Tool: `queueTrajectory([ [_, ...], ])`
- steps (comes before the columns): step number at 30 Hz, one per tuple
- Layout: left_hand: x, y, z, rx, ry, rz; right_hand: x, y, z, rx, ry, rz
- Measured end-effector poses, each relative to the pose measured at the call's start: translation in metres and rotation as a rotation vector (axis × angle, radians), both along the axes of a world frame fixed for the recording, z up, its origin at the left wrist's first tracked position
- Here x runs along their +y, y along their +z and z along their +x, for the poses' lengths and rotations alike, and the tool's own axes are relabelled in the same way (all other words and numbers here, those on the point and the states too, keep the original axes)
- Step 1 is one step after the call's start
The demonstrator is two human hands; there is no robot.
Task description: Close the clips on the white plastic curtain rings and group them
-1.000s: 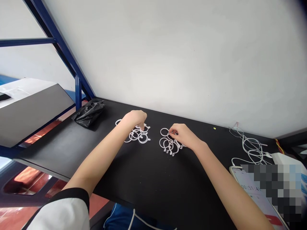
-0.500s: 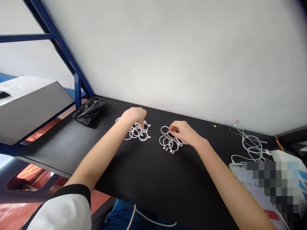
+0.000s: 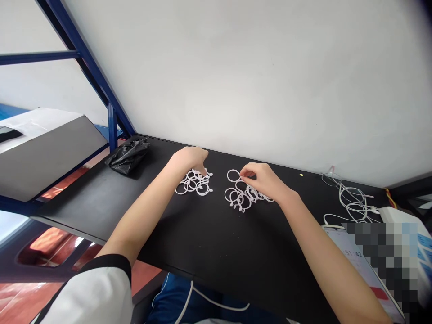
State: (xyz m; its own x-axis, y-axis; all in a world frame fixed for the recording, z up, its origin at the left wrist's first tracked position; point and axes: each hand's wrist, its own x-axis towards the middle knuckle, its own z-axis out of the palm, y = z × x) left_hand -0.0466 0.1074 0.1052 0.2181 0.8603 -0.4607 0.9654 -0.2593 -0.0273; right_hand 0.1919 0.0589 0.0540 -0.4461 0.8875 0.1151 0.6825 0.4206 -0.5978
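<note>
On the black table lie two heaps of white curtain rings with small eyelets. My left hand (image 3: 192, 158) is over the far side of the left heap (image 3: 193, 185). Its thumb points down at the rings and stands apart from the forefinger; the other fingers are hidden behind the hand. Above the right heap (image 3: 241, 198), my right hand (image 3: 259, 175) pinches one curtain ring (image 3: 233, 170) at its edge between thumb and forefinger. This ring is at the far side of the heap, and more rings lie under the hand.
A crumpled black plastic bag (image 3: 128, 156) lies at the table's far left. To the right are tangled white cables (image 3: 354, 200), a phone (image 3: 357, 265) and a white box-like object (image 3: 398, 216). The white wall (image 3: 236, 90) borders the table's back; blue metal bars (image 3: 91, 67) rise at left.
The right hand has moved slightly away from me, and the pinched ring now sits farther from the rest of its heap. My left hand has shifted a little over the left heap.
</note>
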Motion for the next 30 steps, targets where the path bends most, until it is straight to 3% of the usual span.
queueTrajectory([
  [6, -0.019, 0.009, 0.006, -0.616, -0.369, 0.247, -0.015, 0.027, -0.002, 0.081, 0.024, -0.019],
  [9, -0.035, 0.017, 0.015, -0.800, -0.484, 0.369, -0.025, 0.042, -0.003, 0.120, 0.017, 0.038],
  [13, -0.048, 0.023, 0.022, -0.792, -0.577, 0.392, -0.037, 0.058, -0.003, 0.128, 0.028, 0.103],
  [19, -0.051, 0.025, 0.022, -0.826, -0.599, 0.335, -0.054, 0.075, -0.003, 0.139, 0.043, 0.272],
  [30, -0.054, 0.030, 0.020, -0.847, -0.651, 0.341, -0.053, 0.073, -0.003, 0.184, 0.062, 0.407],
])
